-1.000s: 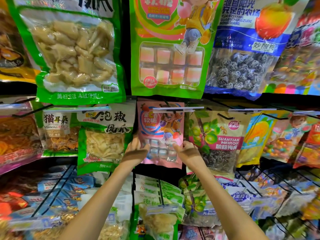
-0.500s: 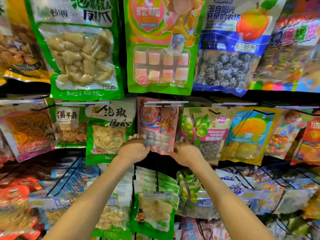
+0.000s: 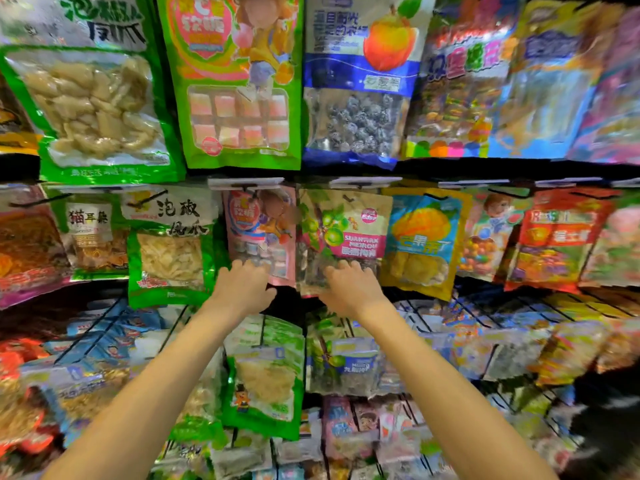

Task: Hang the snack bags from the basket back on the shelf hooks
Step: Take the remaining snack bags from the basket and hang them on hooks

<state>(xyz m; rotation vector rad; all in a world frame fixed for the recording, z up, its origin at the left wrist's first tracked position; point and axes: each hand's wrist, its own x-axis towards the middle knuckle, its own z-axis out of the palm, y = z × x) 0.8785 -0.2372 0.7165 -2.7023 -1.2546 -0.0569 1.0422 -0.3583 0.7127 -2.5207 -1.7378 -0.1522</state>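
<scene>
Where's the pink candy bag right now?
Head view, middle row, left of centre: the pink candy bag is between the green chicken-feet bag on its left and the plum bag on its right, left hand at its lower edge.
</scene>
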